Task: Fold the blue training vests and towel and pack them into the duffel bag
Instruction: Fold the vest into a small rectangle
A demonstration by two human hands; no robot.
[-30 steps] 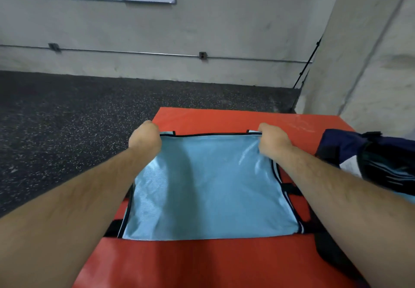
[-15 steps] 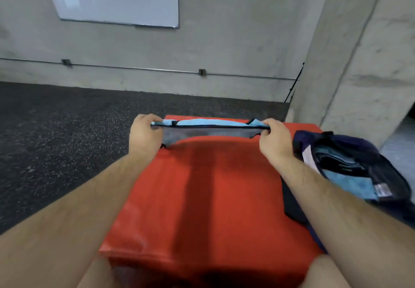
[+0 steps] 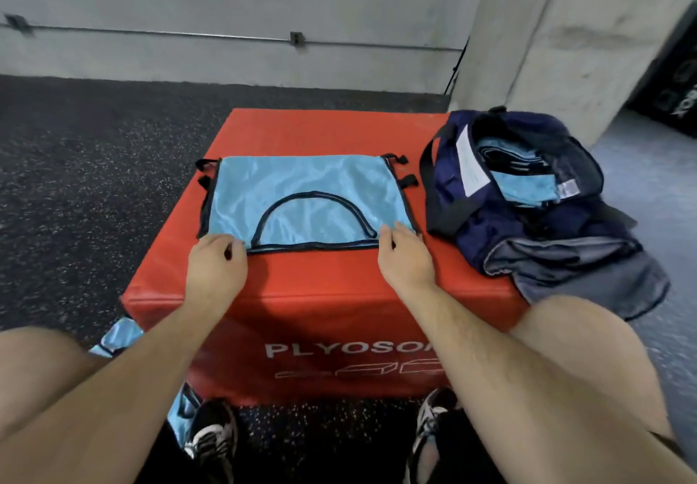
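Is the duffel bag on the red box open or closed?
Open. The duffel bag gapes at its top, and folded blue fabric shows inside.

red box (image 3: 320, 295): 1
duffel bag (image 3: 565, 219): 1
blue vest (image 3: 309, 197), flat: 1
blue cloth (image 3: 120, 334), hanging: 1
grey cloth (image 3: 588, 276): 1
left hand (image 3: 215, 268), right hand (image 3: 405, 257): 2
shoes (image 3: 211, 442): 2

Head view, forward and down (close) onto red box (image 3: 320, 129)
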